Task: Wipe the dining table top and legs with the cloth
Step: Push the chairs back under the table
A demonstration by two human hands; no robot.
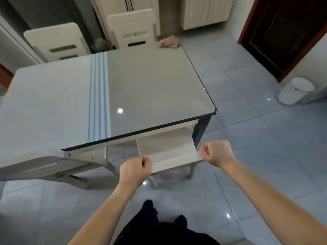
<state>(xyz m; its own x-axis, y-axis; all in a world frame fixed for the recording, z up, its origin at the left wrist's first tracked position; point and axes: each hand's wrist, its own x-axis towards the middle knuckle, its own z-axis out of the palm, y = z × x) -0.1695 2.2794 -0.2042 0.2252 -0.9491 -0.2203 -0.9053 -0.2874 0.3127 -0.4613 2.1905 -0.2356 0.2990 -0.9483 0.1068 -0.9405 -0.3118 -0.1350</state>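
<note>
- Left hand (134, 171) and right hand (218, 152), low in the frame's centre, each have a closed grip on one end of the cream wooden chair back (174, 160).
- The glossy pale grey desk (150, 85) with blue stripes fills the middle left.
- A crumpled beige cloth (169, 42) lies at the desk's far corner, upper centre.

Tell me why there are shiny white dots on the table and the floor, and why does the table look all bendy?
In the head view, the dots are glare: a ceiling light mirrored in the glossy table top and in the floor tiles. The bendy look comes from the wide-angle lens, which curves straight edges toward the picture's sides. The far cloth looks soft and slightly blurred.
</note>
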